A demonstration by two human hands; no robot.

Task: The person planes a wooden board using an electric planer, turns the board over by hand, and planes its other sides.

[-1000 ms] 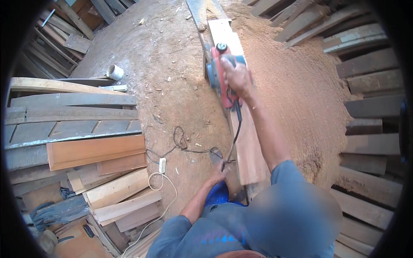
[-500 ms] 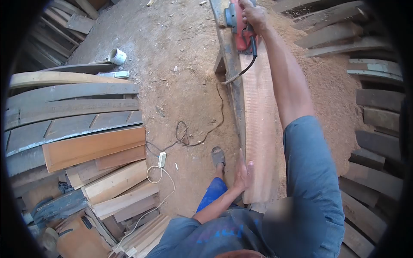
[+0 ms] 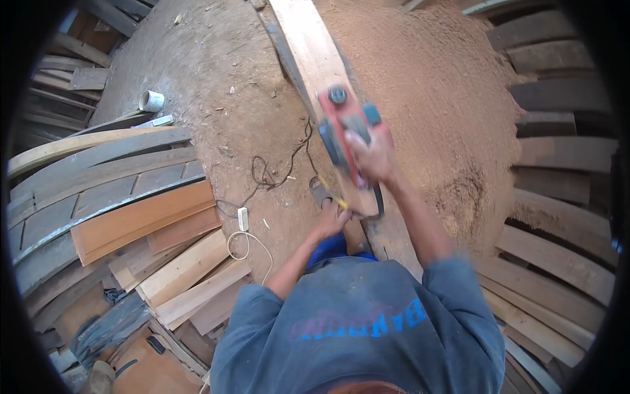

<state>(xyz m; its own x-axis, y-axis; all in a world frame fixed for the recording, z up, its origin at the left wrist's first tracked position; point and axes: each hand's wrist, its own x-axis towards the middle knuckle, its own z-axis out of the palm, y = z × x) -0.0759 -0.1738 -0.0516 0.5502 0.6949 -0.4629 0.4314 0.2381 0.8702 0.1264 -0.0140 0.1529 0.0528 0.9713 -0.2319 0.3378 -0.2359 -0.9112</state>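
My right hand [image 3: 372, 154] is wrapped around the handle of a red electric planer [image 3: 336, 111], blurred by motion. The planer rests on a long pale plank [image 3: 305, 39], close to its near end. Beneath the plank lies a weathered wooden beam [image 3: 394, 240]. Just left of the plank's near end, my left hand [image 3: 330, 220] has its fingers closed around what looks like the planer's power cord [image 3: 335, 196], which has a yellowish stretch here. Part of these fingers is hard to make out. A black loop of cord shows behind the planer.
Boards are stacked at left, including an orange-brown panel [image 3: 144, 220], and more planks [image 3: 558, 154] line the right. Sawdust [image 3: 433, 85] covers the ground beside the beam. A white bucket [image 3: 151, 101], a power strip [image 3: 243, 218] and dark cable [image 3: 266, 177] lie on the floor.
My right hand has drawn the planer back from the far part of the plank to its near end. My left hand has left the plank's side and moved left, to the cord. The view has shifted.
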